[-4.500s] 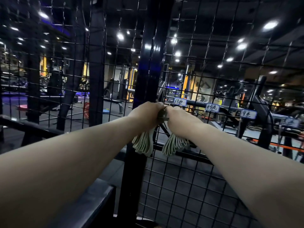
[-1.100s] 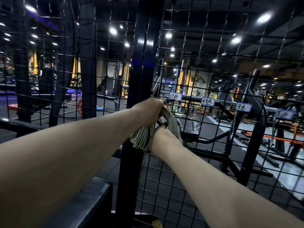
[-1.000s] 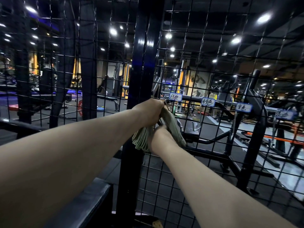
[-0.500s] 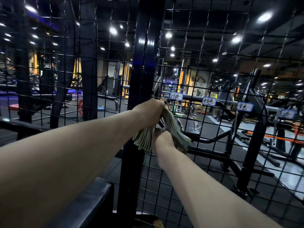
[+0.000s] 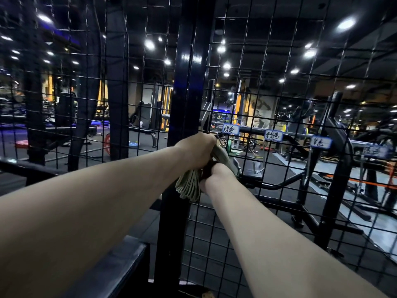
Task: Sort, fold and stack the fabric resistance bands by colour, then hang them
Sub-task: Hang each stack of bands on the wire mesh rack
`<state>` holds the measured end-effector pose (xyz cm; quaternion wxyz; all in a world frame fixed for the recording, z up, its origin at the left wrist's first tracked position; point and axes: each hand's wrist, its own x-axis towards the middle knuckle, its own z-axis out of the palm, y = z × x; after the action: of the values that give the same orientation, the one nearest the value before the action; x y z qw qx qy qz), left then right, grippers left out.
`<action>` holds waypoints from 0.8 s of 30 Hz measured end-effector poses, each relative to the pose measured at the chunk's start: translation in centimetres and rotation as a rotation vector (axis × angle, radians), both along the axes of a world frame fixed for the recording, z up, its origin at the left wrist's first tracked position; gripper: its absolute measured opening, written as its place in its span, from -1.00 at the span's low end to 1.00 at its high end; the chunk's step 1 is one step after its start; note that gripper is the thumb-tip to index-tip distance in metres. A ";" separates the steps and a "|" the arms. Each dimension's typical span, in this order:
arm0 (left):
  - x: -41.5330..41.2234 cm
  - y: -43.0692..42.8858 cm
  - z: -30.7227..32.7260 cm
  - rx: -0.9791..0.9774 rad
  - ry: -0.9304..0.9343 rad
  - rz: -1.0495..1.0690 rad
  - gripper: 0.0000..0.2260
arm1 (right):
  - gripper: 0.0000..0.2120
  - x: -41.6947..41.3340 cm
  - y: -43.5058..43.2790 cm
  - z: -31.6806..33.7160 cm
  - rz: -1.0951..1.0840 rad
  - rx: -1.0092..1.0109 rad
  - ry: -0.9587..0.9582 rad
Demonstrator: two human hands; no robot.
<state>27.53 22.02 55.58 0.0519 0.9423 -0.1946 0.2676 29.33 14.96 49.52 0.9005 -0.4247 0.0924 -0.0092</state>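
A folded stack of pale green fabric bands (image 5: 189, 186) is draped against the black wire grid panel (image 5: 279, 67), just below the first white paper label (image 5: 231, 129). My left hand (image 5: 198, 147) grips the top of the stack at a small metal hook (image 5: 219, 137) on the grid. Right below it, my right hand (image 5: 217, 171) curls around the stack's right-hand part. The fingers of both hands are hidden behind the bands. The layered ends of the bands hang down to the left of my right wrist.
More paper labels (image 5: 272, 135) (image 5: 321, 143) run rightward along the grid. A thick black upright post (image 5: 187, 82) stands just left of the bands. A dark ledge (image 5: 120, 267) lies below my left forearm. Gym machines fill the room behind the mesh.
My right hand has dropped from beside the left hand to under it. The two hanging halves of the stack have come together, and the right-hand part has been drawn in behind my right hand.
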 end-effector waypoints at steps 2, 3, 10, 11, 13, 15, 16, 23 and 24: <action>0.1 -0.2 0.2 -0.010 0.005 -0.015 -0.80 | -0.75 -1.0 -0.6 1.0 0.007 0.052 0.097; 0.3 -0.2 0.1 -0.004 -0.007 -0.025 -0.81 | -0.77 -1.8 -0.7 1.1 0.011 0.130 0.106; 0.2 0.3 0.0 -0.076 -0.019 -0.054 -0.88 | -0.86 -8.4 -2.8 0.0 -0.188 -1.390 -0.480; 0.2 0.3 -0.2 -0.099 -0.027 -0.063 -0.88 | -0.89 -8.6 -3.4 -0.1 -0.277 -1.499 -0.617; 0.0 0.4 -0.6 -0.124 -0.033 -0.068 -0.86 | -0.81 -8.0 -4.5 0.1 -0.396 -1.589 -0.706; 0.0 0.4 -0.9 -0.133 -0.042 -0.065 -0.84 | -0.59 -6.8 -5.3 0.4 -0.388 -1.638 -0.593; 0.0 0.5 -1.1 -0.141 -0.047 -0.060 -0.83 | -0.50 -6.2 -5.5 0.7 -0.344 -1.683 -0.537; -0.4 0.5 -2.9 -0.324 -0.027 -0.093 -0.81 | -0.69 -4.2 -5.7 1.9 -0.154 -1.708 -0.555; -0.4 0.5 -3.1 -0.332 -0.036 -0.090 -0.82 | -0.73 -4.1 -5.8 2.1 -0.154 -1.702 -0.558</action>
<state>27.18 22.52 52.49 0.2152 0.9062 -0.1907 0.3101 25.21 9.21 51.65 0.2676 -0.9233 -0.1396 -0.2376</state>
